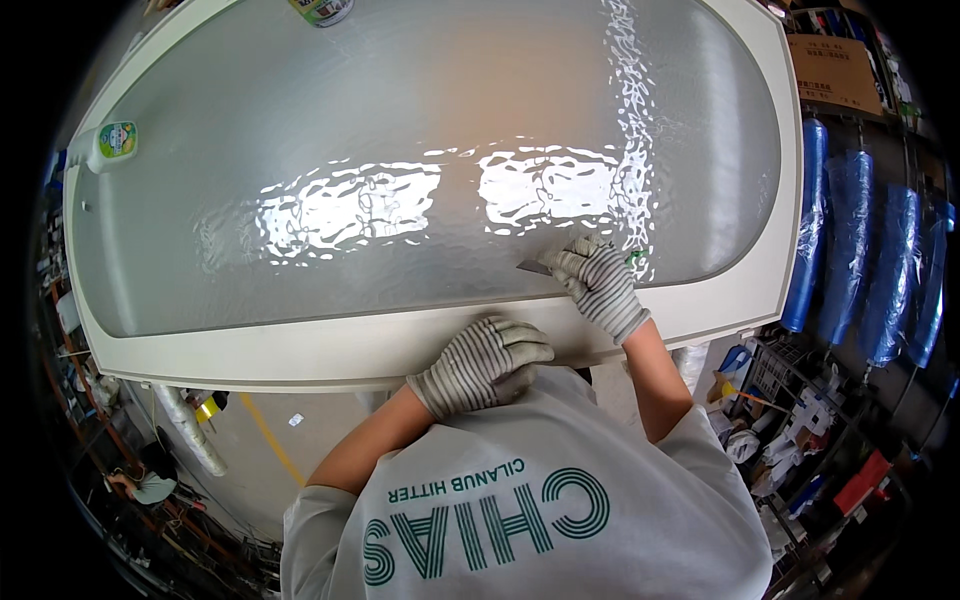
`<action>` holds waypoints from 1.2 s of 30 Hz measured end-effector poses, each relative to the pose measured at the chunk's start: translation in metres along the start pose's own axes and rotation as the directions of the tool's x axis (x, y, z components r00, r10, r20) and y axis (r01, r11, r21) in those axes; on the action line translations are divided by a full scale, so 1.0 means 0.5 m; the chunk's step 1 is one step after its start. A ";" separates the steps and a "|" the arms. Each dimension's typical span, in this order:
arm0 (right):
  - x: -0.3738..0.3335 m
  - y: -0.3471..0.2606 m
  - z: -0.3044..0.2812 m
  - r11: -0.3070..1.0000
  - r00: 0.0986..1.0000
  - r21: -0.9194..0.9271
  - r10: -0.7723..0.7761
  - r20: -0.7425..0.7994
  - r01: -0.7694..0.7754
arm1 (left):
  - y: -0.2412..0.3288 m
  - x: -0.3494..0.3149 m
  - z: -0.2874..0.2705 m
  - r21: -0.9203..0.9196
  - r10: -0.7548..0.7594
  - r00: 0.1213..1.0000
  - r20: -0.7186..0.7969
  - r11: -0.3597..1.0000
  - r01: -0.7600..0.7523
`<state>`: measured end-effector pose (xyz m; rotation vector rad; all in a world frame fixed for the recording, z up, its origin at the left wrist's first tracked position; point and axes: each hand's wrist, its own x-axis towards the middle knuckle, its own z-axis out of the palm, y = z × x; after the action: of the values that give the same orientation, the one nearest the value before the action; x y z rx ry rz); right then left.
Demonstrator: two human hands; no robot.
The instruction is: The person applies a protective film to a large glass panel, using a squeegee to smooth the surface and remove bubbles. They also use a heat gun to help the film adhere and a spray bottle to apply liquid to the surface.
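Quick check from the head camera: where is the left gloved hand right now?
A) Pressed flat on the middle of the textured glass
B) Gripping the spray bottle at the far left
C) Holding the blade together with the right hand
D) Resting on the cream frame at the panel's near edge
D: the left hand lies on the cream frame, while the right hand alone holds the blade against the textured glass.
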<state>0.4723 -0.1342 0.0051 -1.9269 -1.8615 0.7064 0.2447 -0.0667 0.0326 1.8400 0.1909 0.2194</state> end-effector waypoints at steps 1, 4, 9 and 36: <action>-0.008 0.005 -0.004 0.999 0.997 -0.042 -0.010 0.077 0.013 | -0.001 -0.008 0.000 0.040 0.005 0.999 -0.052 0.999 -0.003; -0.030 0.012 0.000 0.987 0.947 -0.158 0.057 0.315 -0.007 | -0.014 -0.064 -0.042 0.187 -0.021 0.983 -0.182 0.981 0.056; 0.001 -0.049 0.057 0.993 0.978 0.058 -0.110 0.177 0.102 | -0.034 -0.159 -0.087 0.461 -0.167 0.887 -0.432 0.804 0.376; -0.244 0.056 -0.094 0.760 0.724 0.453 0.622 -0.298 -0.467 | -0.008 0.008 0.037 0.270 -0.211 0.968 -0.135 0.932 0.241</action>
<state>0.5221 -0.2534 0.0386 -2.1742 -0.8071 0.6407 0.2533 -0.0818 0.0239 2.0733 0.5291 0.1304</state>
